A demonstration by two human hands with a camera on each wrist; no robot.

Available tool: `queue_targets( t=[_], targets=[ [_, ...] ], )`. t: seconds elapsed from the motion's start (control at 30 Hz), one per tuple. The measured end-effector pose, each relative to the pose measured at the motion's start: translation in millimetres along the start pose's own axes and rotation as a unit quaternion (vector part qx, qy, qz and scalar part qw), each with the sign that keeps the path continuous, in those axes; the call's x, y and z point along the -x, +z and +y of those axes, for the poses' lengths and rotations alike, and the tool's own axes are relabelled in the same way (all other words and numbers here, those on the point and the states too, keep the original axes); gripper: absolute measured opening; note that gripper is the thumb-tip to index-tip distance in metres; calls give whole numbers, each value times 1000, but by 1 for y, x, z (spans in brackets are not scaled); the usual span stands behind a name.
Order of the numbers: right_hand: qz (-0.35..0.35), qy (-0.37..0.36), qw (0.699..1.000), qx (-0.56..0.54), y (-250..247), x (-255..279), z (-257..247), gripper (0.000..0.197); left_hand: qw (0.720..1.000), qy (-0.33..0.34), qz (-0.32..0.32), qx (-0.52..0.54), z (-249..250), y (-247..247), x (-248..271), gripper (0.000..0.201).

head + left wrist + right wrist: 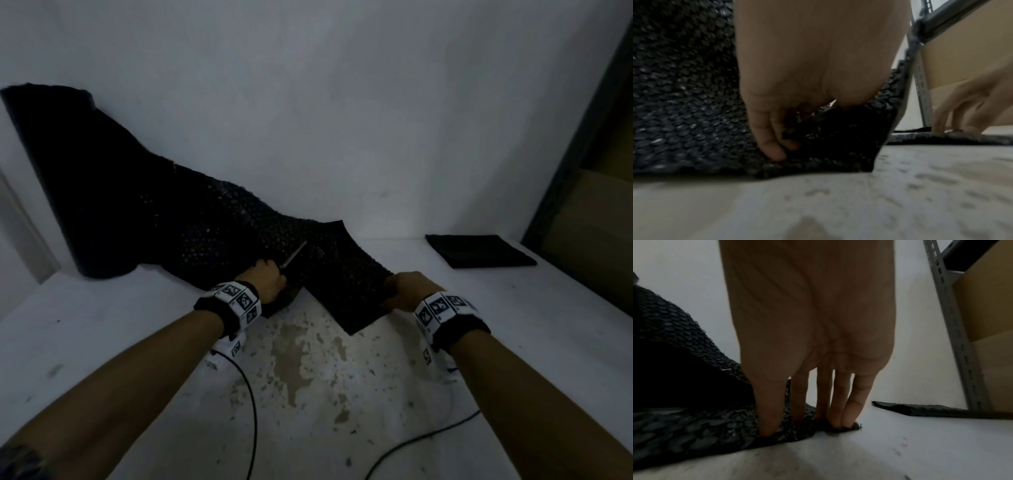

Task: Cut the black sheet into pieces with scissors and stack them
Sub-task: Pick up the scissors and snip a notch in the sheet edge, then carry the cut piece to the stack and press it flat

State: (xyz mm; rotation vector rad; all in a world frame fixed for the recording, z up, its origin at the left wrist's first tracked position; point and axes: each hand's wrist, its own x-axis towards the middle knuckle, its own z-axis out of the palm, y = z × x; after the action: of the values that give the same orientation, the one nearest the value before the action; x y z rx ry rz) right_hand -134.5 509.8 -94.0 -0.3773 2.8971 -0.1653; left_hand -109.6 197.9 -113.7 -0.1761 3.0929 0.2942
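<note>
Right fingers [856,402]: lying nearly straight and side by side, tips pressing the near edge of the black bubble-wrap sheet [212,219] down onto the white table [513,325]; thumb alongside, also pressing on the sheet.
Left fingers [764,129]: curling round the scissors [294,255], whose handles are hidden in the fist; only the blades are showing, pointing away across the sheet.
Scissor blades: whether they are parted or closed cannot be told from here.
Right hand [411,291]: palm down, wrist raised, arm reaching straight forward, pinning the flap to the right of the cut line.
Left hand [269,279]: knuckles up, low on the sheet's near edge, forearm angling in from the left.
Sheet location: unrolling from a dark roll [51,178] leaning on the wall at far left, running diagonally to the table's middle.
Cut pieces [479,250]: lying flat in a stack at the right, well apart from both hands.
Risk, judged: the flap is slipping-prone under flat fingertips alone, which would skew the cut.
Risk, judged: soft bubbles may be folding between the blades instead of shearing.
Risk, judged: the blades are running towards the pinning side, so the right fingertips need keeping off the line.
</note>
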Motion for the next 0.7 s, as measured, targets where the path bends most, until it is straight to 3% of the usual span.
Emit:
queue_targets(
  t=[0.2, 0.33, 0.53, 0.6, 0.7],
  targets=[
    [48, 74, 996, 9, 9, 3, 20, 34, 996, -7, -10, -83, 10, -2, -7, 51],
    [62, 97, 993, 5, 7, 13, 39, 43, 997, 8, -8, -73, 8, -6, -12, 41],
    [9, 91, 996, -19, -1, 28, 47, 59, 997, 16, 11, -71, 11, -10, -9, 34],
    [-6, 72, 997, -34, -4, 32, 48, 65, 996, 43, 51, -52, 19, -12, -5, 41],
    [-16, 33, 999, -30, -2, 42, 49, 64, 982, 146, 115, 22, 44, -15, 4, 38]
  ],
)
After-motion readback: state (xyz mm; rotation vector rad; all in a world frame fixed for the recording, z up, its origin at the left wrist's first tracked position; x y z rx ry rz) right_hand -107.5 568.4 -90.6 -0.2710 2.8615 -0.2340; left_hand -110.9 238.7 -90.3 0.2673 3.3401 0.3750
